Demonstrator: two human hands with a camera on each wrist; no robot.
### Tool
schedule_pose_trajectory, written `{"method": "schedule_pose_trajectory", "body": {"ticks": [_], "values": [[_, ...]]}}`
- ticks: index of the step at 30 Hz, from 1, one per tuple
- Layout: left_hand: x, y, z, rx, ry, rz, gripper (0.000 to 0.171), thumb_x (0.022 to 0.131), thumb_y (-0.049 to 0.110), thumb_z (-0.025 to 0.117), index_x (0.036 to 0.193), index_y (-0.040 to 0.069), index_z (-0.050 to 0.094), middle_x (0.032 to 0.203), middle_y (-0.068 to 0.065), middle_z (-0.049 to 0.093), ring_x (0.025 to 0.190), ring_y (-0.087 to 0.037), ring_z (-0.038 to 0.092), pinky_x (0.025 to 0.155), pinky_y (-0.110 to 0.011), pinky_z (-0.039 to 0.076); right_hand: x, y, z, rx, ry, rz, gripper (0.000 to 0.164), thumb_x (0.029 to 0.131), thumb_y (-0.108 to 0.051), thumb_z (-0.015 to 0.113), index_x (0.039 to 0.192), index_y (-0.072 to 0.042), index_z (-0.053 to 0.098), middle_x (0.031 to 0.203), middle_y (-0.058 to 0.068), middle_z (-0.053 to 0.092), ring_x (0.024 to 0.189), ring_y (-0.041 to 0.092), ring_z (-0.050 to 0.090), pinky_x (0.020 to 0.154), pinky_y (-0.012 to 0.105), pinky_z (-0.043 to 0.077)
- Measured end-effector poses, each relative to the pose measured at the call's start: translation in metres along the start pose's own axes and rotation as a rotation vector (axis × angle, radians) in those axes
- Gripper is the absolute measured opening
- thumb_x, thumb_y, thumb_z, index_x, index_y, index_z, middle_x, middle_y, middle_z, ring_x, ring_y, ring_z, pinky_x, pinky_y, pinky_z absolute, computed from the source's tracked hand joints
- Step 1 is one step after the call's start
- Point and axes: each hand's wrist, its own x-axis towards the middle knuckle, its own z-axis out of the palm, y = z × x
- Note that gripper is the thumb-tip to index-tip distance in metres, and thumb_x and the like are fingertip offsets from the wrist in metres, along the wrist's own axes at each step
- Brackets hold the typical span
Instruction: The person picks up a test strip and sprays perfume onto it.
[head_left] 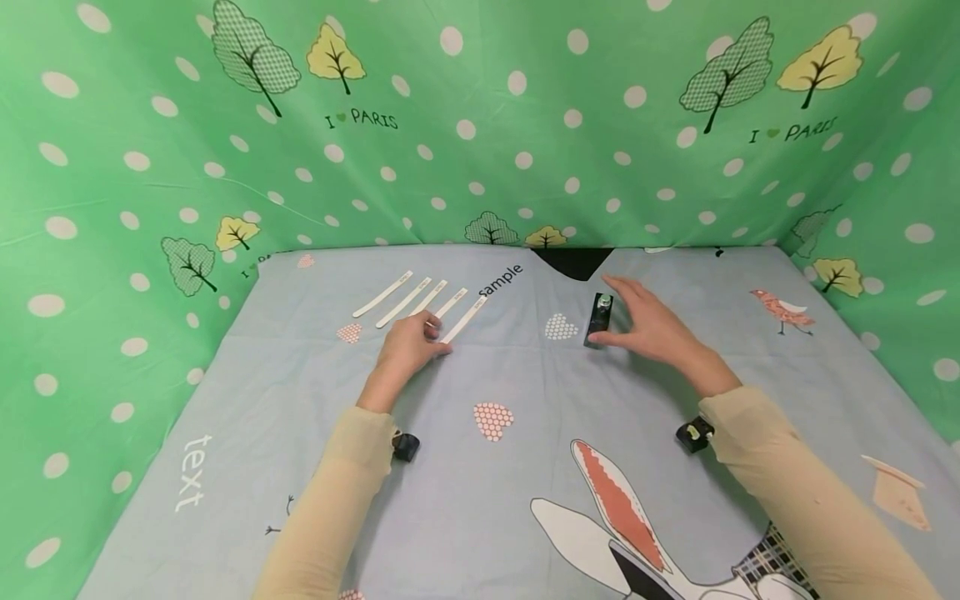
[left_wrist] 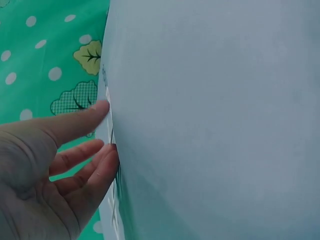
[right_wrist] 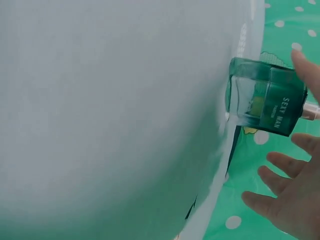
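Several white paper test strips (head_left: 384, 294) with small print at their far ends lie side by side on the bedsheet-like cloth. Over the nearest ones hovers or rests my left hand (head_left: 408, 343), thumb by the lower end of the rightmost strip (head_left: 467, 318). In the left wrist view, thumb and fingers of the left hand (left_wrist: 65, 170) stand apart; contact with a strip is unclear. A dark green glass perfume bottle (right_wrist: 267, 95), lettered "SEXY MAN", stands upright. Around it spreads my right hand (head_left: 652, 327), thumb near the bottle (head_left: 599, 319), other fingers beyond it.
The grey-blue cloth (head_left: 442, 492) covers the table and bears printed hearts, words, a bird and a rabbit. Green dotted curtains (head_left: 517, 167) hang behind it and at both sides. A small black wrist camera (head_left: 406, 447) sits at the left sleeve, another (head_left: 694, 434) at the right.
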Motion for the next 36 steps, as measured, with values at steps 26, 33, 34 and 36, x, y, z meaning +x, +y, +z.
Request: {"method": "schedule_pose_trajectory", "body": {"ticks": [26, 33, 34, 36], "values": [[-0.002, -0.017, 0.008, -0.069, -0.058, -0.032, 0.02, 0.076, 0.015, 0.086, 0.087, 0.008, 0.071, 0.079, -0.003, 0.072, 0.069, -0.013, 0.061, 0.069, -0.027, 0.046, -0.016, -0.005, 0.021, 0.391, 0.061, 0.111, 0.062, 0.091, -0.016, 0.074, 0.14, 0.004, 0.041, 0.143, 0.033, 0.047, 0.136, 0.049, 0.045, 0.114, 0.056, 0.038], [-0.002, -0.013, 0.005, -0.033, -0.057, -0.037, 0.015, 0.077, 0.016, 0.085, 0.083, 0.011, 0.072, 0.078, -0.001, 0.07, 0.071, -0.015, 0.06, 0.072, -0.03, 0.046, -0.013, -0.007, 0.019, 0.406, 0.075, 0.107, 0.061, 0.09, -0.014, 0.073, 0.14, 0.003, 0.041, 0.145, 0.031, 0.047, 0.137, 0.048, 0.045, 0.115, 0.055, 0.037], [-0.002, -0.011, 0.004, -0.023, -0.054, -0.034, 0.014, 0.077, 0.015, 0.084, 0.082, 0.011, 0.071, 0.076, -0.001, 0.069, 0.07, -0.015, 0.06, 0.071, -0.029, 0.046, -0.012, -0.007, 0.019, 0.411, 0.078, 0.104, 0.061, 0.091, -0.013, 0.073, 0.14, 0.003, 0.041, 0.146, 0.031, 0.046, 0.137, 0.048, 0.044, 0.115, 0.055, 0.037], [-0.001, -0.008, 0.001, -0.013, -0.053, -0.039, 0.014, 0.078, 0.016, 0.084, 0.081, 0.012, 0.071, 0.076, 0.0, 0.069, 0.071, -0.015, 0.059, 0.07, -0.029, 0.045, -0.011, -0.008, 0.017, 0.423, 0.084, 0.105, 0.062, 0.091, -0.013, 0.073, 0.141, 0.002, 0.04, 0.147, 0.031, 0.045, 0.138, 0.048, 0.043, 0.116, 0.054, 0.036]]}}
